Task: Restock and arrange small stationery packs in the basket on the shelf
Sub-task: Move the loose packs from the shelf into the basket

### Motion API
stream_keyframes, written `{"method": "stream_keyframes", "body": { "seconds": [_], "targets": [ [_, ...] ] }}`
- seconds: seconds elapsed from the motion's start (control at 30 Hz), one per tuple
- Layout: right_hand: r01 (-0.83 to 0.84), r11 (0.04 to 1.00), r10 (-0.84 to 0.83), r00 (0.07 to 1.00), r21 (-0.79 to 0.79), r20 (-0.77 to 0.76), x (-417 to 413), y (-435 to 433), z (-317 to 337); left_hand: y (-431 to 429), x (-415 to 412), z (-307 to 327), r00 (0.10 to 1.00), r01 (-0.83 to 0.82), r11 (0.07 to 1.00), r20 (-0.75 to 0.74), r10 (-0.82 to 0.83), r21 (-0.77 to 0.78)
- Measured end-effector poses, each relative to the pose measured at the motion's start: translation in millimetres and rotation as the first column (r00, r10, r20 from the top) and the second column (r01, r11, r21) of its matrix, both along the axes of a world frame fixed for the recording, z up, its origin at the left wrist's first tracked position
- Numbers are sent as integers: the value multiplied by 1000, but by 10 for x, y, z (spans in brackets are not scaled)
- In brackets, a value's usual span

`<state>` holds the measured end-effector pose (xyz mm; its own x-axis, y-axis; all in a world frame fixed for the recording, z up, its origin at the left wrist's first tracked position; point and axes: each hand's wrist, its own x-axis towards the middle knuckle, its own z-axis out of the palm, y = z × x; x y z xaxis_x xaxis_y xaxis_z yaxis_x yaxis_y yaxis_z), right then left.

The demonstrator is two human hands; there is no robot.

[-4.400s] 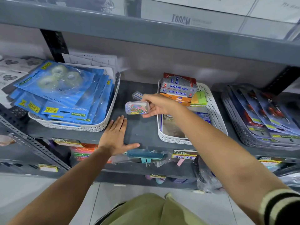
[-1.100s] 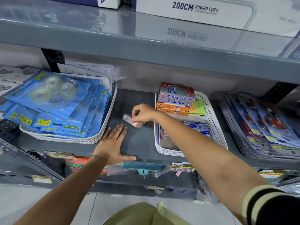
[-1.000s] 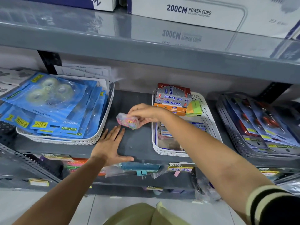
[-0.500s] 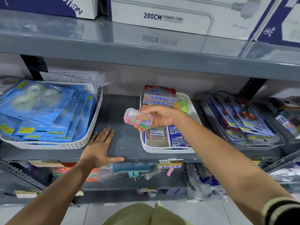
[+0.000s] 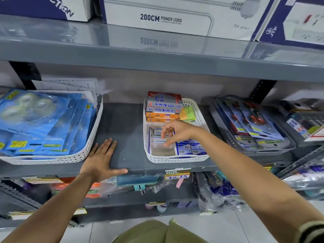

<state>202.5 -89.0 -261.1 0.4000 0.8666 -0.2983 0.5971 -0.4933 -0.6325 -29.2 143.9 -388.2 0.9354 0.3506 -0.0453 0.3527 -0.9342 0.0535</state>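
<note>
Head view, grey metal shelf [image 5: 122, 123]. Left hand [image 5: 100, 160] lies flat on the bare shelf surface near its front edge, palm down, fingers spread wide, thumb out along the lip; it holds nothing. Right hand [image 5: 175, 132] hangs over the middle of the white perforated basket [image 5: 177, 159], fingers loosely curled and parted, thumb and forefinger apart; nothing visibly gripped, fingertips just above or touching a clear plastic pack [image 5: 160, 140] lying in the basket's centre, contact cannot be told. Basket sits on the shelf to the right of the left hand. Contents: at the back, a stack of small boxes [image 5: 164, 107], grey-blue ones marked "Softek" on top, orange ones beneath; beside the stack to the right, orange and green sticky-note pads [image 5: 188, 113]; at front right, flat blue-and-white packs [image 5: 190, 148]. To the left on the same shelf, a larger white basket [image 5: 84, 153] holds blue tape packs [image 5: 35, 118] leaning forward. To the right, a grey basket [image 5: 226, 128] holds carded scissors packs [image 5: 252, 123]. Upper shelf carries a box [image 5: 157, 16] printed "200CM POWER CORD". A yellow price label [image 5: 177, 174] is fixed on the shelf edge below the white basket.
</note>
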Motion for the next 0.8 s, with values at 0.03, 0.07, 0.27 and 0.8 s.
{"method": "stream_keyframes", "body": {
  "seconds": [0.03,0.07,0.27,0.8],
  "targets": [
    [-22,999,25,994,-31,104,-11,-7,-50,1,1,-3,1000,-1,1000,0,1,-2],
    [-42,997,52,982,-57,183,-27,-11,-96,1,1,-4,1000,-2,1000,-2,2,-2],
    [-81,989,119,930,-122,347,-37,-13,-146,3,1,-4,1000,-7,1000,-8,7,2],
    [-134,981,173,935,-144,310,-116,-62,-248,13,8,-30,1000,-4,1000,-8,4,5]
  ]
}}
